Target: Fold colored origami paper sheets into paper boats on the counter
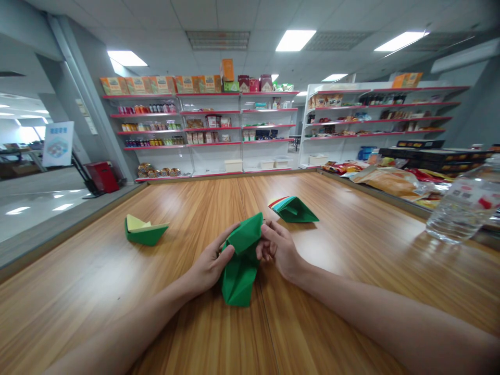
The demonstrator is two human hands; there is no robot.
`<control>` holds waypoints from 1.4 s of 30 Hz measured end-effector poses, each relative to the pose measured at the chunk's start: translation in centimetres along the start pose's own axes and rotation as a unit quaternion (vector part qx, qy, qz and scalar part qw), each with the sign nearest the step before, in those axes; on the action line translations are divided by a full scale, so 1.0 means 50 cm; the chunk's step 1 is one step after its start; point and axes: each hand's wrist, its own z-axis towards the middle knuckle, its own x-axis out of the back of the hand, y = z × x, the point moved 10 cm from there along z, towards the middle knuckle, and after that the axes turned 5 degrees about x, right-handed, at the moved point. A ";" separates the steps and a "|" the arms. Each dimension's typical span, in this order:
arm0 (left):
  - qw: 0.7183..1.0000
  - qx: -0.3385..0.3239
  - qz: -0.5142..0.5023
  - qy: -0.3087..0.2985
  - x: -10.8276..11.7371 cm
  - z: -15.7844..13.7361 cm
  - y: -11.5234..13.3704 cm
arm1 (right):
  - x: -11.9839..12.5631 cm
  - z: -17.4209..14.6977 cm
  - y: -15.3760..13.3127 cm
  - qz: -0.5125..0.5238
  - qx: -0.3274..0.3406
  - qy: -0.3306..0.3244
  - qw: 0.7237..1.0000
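Paper, a green sheet partly folded into a creased, pointed form [241,260], is held just above the wooden table top [351,250], between both hands and near the table's middle seam. The left hand [211,263] is closed on the left edge of the green sheet, thumb on top; the right hand [278,249] pinches the upper right flap, fingers curled under it. The lower part of the sheet hangs loose and touches or nearly touches the wood; which cannot be determined. Risk 1: uneven pull between the two grips could tear the sheet along an existing crease. Risk 2: a crease pressed while the layers are misaligned would likely set crooked and be hard to correct. Risk 3: the smooth, glossy surface could let the loose end slide during pressing. A finished green and yellow paper boat [144,230] lies well apart to the left; a fanned stack of coloured sheets [292,208] lies just beyond the right hand, where a wide movement could scatter it. A clear plastic water bottle [461,208] stands far right.
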 end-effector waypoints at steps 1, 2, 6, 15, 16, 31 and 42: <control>1.000 0.012 -0.004 0.010 0.004 0.001 -0.006 | -0.008 -0.002 0.002 0.004 -0.005 -0.016 1.000; 0.999 0.024 -0.007 0.022 0.009 0.000 -0.011 | -0.017 -0.005 0.005 0.001 -0.010 -0.033 0.999; 0.999 0.044 -0.016 0.023 0.007 -0.006 -0.011 | -0.075 -0.026 0.022 -0.085 -0.047 -0.156 0.983; 0.992 0.098 -0.076 -0.022 -0.034 -0.008 -0.008 | -0.094 -0.038 0.034 -0.154 -0.056 -0.168 0.972; 0.990 0.108 -0.085 -0.015 -0.032 -0.007 -0.016 | -0.090 -0.036 0.034 -0.130 -0.057 -0.149 0.979; 0.986 0.109 -0.107 0.072 0.011 0.000 -0.055 | -0.066 -0.027 0.045 -0.137 -0.055 -0.105 0.983; 0.985 0.087 -0.095 0.118 0.034 -0.002 -0.049 | -0.063 -0.026 0.049 -0.186 -0.055 -0.113 0.975</control>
